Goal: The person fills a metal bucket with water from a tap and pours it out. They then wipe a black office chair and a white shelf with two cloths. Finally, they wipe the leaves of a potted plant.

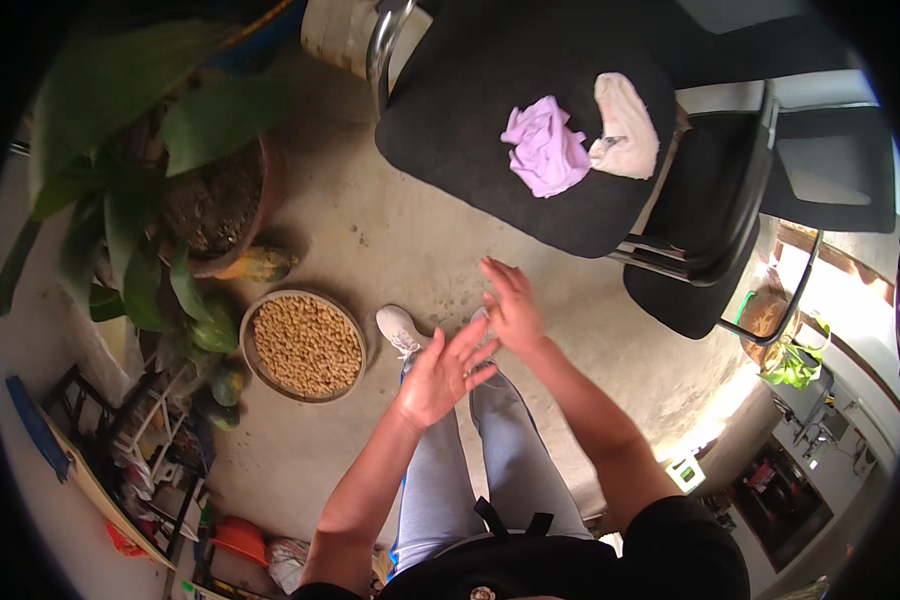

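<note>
Both bare hands are raised in front of my body, above my shoes. My left hand (448,375) is palm up with its fingers spread and holds nothing. Close to its fingertips, my right hand (515,309) has its fingers extended and is also without an object; whether the hands touch is unclear. Beyond them, a crumpled lilac cloth (546,148) lies on a black seat or tabletop (450,142), beside a whitish, sock-like cloth (626,127). On the floor to the left stands a round shallow tray (249,358) of small tan nuts or beans (307,345).
A large potted plant (259,195) stands at the left, with green and orange gourd-like produce (259,264) beside it. Black chairs (709,187) with metal frames are at the upper right. A cluttered rack (150,435) and a red basin (240,538) sit at the lower left.
</note>
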### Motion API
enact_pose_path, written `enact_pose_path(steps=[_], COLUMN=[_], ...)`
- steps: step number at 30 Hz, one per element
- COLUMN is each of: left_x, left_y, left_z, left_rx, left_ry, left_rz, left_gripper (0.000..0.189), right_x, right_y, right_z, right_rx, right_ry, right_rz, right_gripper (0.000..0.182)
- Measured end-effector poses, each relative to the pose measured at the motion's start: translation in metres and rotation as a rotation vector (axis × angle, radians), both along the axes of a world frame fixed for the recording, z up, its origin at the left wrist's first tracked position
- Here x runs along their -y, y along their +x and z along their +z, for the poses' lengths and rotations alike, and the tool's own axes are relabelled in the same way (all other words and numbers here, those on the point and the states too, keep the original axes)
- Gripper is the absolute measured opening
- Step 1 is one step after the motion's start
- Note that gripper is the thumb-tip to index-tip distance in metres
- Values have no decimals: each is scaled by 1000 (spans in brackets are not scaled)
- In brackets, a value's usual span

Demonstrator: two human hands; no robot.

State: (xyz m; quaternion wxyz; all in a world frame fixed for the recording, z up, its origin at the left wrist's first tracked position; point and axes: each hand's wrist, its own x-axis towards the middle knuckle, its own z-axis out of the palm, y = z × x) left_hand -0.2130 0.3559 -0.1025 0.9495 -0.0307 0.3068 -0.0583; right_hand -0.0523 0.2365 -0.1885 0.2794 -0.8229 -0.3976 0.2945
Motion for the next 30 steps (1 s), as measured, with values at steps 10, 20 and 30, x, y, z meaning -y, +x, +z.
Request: enact_pose_path(steps=[10,20,30], left_x=[2,-12,11], left_y=[-8,131,178], left_z=[22,-7,-1], left_rx=[-344,-486,-650], left_ry=[257,276,442], left_rz=[-132,313,327], left_gripper=[57,48,25], right_x=[-73,-78,-45], right_y=[199,120,311], right_z=[109,81,-4], right_rx=[426,-314,384], right_ry=[-21,92,-285], right_rz=[19,299,-313], right_gripper=[98,78,87])
